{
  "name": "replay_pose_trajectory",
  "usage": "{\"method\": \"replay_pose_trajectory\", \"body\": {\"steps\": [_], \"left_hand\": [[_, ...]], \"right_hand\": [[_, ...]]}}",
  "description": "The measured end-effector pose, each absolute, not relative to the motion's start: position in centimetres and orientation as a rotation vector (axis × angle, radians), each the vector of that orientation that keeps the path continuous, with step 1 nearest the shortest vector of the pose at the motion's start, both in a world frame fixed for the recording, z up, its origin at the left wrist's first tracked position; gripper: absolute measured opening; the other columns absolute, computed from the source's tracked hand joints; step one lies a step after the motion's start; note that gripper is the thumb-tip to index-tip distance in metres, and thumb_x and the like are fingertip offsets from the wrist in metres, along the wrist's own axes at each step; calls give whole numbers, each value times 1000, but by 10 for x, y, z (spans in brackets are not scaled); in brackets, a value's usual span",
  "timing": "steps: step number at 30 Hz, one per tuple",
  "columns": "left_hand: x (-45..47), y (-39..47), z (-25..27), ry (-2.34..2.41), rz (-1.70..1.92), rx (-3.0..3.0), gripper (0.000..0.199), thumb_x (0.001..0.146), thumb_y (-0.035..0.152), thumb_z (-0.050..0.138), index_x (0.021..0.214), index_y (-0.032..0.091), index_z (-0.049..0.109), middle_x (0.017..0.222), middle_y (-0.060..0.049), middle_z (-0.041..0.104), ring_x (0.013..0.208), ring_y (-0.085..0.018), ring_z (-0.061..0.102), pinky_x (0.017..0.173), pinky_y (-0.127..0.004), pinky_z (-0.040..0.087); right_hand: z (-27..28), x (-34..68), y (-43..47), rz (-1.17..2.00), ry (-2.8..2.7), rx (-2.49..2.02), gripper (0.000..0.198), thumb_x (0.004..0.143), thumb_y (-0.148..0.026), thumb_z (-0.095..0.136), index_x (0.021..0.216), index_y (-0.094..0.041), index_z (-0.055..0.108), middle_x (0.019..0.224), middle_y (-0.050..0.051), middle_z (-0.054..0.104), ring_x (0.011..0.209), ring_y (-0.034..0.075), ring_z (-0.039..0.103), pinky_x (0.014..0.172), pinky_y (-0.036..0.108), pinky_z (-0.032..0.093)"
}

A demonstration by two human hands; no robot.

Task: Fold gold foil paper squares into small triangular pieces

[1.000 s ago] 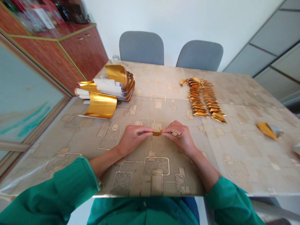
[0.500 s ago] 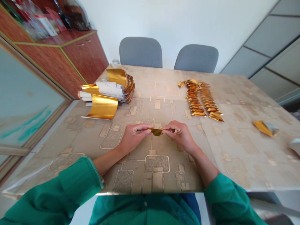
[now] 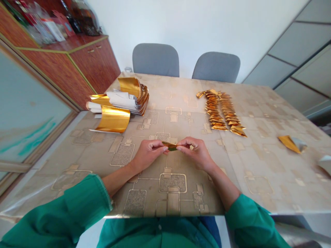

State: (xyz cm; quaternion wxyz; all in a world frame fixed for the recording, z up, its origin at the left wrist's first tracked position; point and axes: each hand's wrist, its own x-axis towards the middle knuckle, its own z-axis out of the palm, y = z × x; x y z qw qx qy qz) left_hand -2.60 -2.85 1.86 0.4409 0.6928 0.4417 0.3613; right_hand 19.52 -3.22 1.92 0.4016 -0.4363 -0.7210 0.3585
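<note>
Between my hands, above the near part of the table, is a small folded piece of gold foil paper (image 3: 171, 146). My left hand (image 3: 147, 153) pinches its left end between thumb and fingers. The right end is pinched the same way by my right hand (image 3: 197, 151). Part of the paper is hidden behind the fingertips. A stack of curled gold and white paper sheets (image 3: 131, 98) lies at the far left, with a loose gold sheet (image 3: 113, 119) in front of it. Two rows of folded gold pieces (image 3: 216, 112) lie right of centre.
A patterned cloth covers the table (image 3: 172, 199). One gold and silver folded piece (image 3: 291, 143) lies at the right, and a pale object (image 3: 325, 165) sits by the right edge. Two grey chairs (image 3: 156, 60) stand behind the table. A wooden cabinet (image 3: 90, 65) is at the back left.
Both hands have shifted slightly with the foil paper between them, and the paper now looks narrower and flatter. The view has tilted a little. Both pinches stay closed.
</note>
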Motion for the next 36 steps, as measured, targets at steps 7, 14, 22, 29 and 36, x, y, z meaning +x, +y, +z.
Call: {"method": "replay_pose_trajectory", "body": {"steps": [7, 14, 22, 29, 36], "left_hand": [[-20, -35, 16, 1173, 1113, 1498, 20, 85, 36, 67, 86, 16, 66, 77, -2, 73, 69, -15, 69, 66, -26, 54], [-13, -39, 12, 976, 1016, 1493, 20, 83, 36, 69, 86, 16, 68, 90, -5, 74, 86, -18, 69, 81, -30, 55], [-13, -38, 13, 932, 1036, 1376, 24, 84, 39, 69, 82, 17, 59, 88, -3, 71, 83, -17, 68, 75, -28, 54], [-14, -38, 14, 867, 997, 1374, 31, 82, 45, 70, 83, 17, 57, 80, -1, 65, 77, -15, 64, 72, -26, 50], [-12, -40, 12, 836, 1037, 1353, 24, 82, 33, 68, 89, 18, 51, 91, -3, 68, 85, -15, 68, 80, -28, 54]], "right_hand": [[22, 187, -35, 526, -1848, -1151, 11, 89, -21, 60, 78, -20, 64, 70, 0, 63, 63, 13, 56, 61, 24, 44], [20, 173, -45, 258, -2062, -1084, 10, 93, -19, 55, 87, -22, 63, 79, 4, 64, 76, 16, 59, 68, 27, 46], [16, 166, -50, 479, -2095, -1025, 6, 92, -27, 58, 93, -22, 57, 87, 4, 65, 76, 16, 58, 68, 29, 47], [22, 167, -49, 789, -1892, -1062, 17, 93, -38, 59, 95, -21, 59, 79, 0, 60, 69, 13, 54, 63, 26, 45], [18, 169, -47, 776, -1857, -1137, 16, 94, -33, 55, 103, -21, 58, 69, -3, 56, 61, 12, 53, 58, 24, 43]]}}
